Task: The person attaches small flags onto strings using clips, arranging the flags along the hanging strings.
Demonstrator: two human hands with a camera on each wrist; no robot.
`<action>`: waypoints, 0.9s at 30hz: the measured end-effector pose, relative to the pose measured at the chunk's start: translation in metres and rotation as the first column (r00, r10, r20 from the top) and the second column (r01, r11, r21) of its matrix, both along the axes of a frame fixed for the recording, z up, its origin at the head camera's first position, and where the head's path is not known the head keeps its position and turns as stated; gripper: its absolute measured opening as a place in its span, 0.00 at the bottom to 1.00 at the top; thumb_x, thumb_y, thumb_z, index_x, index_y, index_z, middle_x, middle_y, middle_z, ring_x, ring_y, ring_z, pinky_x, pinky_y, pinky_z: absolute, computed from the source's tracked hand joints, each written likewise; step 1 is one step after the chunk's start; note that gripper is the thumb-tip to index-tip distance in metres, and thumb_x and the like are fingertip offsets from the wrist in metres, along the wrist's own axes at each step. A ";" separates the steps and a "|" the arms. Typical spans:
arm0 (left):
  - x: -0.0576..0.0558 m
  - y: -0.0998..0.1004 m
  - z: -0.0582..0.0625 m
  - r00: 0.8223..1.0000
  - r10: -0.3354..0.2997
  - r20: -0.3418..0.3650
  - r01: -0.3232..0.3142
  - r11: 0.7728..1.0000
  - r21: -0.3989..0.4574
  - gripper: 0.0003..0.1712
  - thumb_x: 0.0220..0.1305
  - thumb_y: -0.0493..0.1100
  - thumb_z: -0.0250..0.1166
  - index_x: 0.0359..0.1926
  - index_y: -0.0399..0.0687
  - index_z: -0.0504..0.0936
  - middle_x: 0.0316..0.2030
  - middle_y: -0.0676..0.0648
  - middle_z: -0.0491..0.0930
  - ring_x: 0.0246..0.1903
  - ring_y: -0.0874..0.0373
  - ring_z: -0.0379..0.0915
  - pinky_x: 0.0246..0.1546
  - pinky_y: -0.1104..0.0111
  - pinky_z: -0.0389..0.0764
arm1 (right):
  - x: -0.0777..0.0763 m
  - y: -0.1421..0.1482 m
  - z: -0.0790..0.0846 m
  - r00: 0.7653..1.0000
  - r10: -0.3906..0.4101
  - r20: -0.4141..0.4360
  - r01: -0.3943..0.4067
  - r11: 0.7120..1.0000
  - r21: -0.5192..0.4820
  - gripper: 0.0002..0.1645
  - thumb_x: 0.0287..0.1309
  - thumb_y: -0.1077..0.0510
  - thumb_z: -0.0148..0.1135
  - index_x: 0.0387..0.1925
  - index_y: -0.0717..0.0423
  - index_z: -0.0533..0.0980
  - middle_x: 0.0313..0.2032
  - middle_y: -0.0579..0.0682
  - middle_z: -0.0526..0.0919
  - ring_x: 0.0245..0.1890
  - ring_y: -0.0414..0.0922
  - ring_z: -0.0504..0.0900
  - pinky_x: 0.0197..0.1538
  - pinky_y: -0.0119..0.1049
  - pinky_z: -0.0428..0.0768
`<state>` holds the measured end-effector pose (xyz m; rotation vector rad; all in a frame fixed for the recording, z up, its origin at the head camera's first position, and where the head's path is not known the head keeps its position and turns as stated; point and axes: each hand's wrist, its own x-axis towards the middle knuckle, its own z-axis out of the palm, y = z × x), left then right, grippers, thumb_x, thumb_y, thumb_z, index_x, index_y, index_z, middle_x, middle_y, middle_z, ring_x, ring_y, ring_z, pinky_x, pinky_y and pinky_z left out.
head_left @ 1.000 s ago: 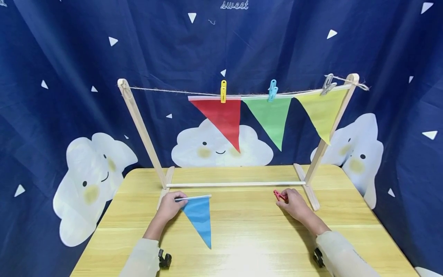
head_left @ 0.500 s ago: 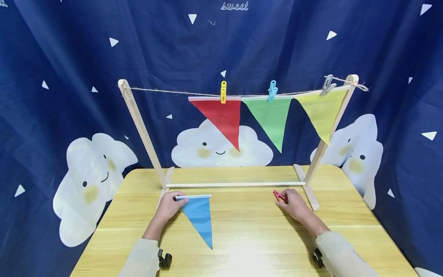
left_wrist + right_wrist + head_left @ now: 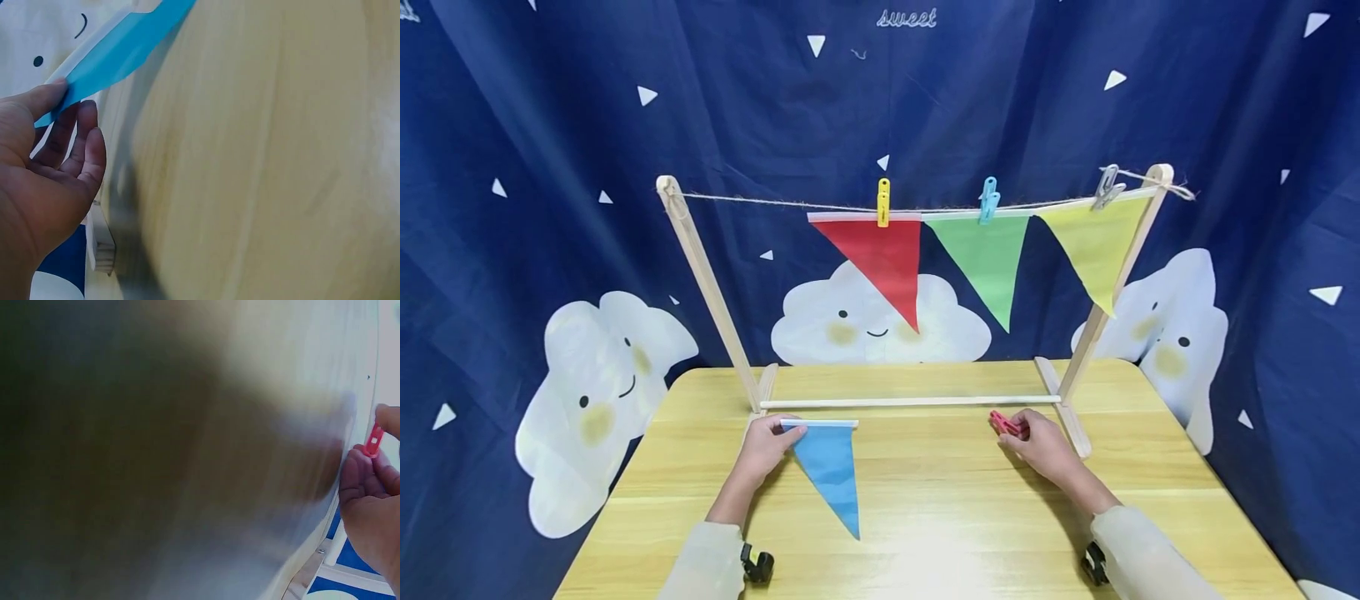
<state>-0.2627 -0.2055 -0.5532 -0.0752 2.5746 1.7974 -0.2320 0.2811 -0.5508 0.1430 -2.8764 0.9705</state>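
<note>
My left hand (image 3: 766, 450) pinches the upper left corner of a blue triangular flag (image 3: 831, 467) by its white top edge. In the left wrist view the thumb lies over that edge of the blue flag (image 3: 115, 56). Over at the right, my right hand (image 3: 1039, 446) holds a red clothespin (image 3: 1004, 424) between thumb and fingers; the right wrist view also has the red clothespin (image 3: 373, 441) in the fingertips. Above, a red flag (image 3: 887, 258), a green flag (image 3: 988, 258) and a yellow flag (image 3: 1093, 242) hang from a string (image 3: 775, 202).
Yellow, light blue and grey clothespins (image 3: 883, 202) grip the hanging flags. The string runs between two wooden posts (image 3: 711, 292), joined low down by a white rod (image 3: 910, 402). The stand is on a wooden table (image 3: 940, 492), before a dark blue curtain (image 3: 737, 100) with clouds.
The blue flag's top edge has tilted slightly in the left hand. The red clothespin has turned a little in the right fingers. Both hands stay in nearly the same place.
</note>
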 end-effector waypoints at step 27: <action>0.007 0.014 0.051 0.999 0.029 -0.045 -0.023 0.991 0.129 0.12 0.75 0.38 0.62 0.51 0.32 0.82 0.34 0.46 0.81 0.31 0.59 0.72 0.36 0.67 0.80 | -0.003 -0.025 0.050 0.953 -0.007 -0.303 -0.026 0.994 -0.104 0.13 0.57 0.64 0.71 0.44 0.62 0.81 0.38 0.54 0.82 0.37 0.46 0.81 0.42 0.34 0.83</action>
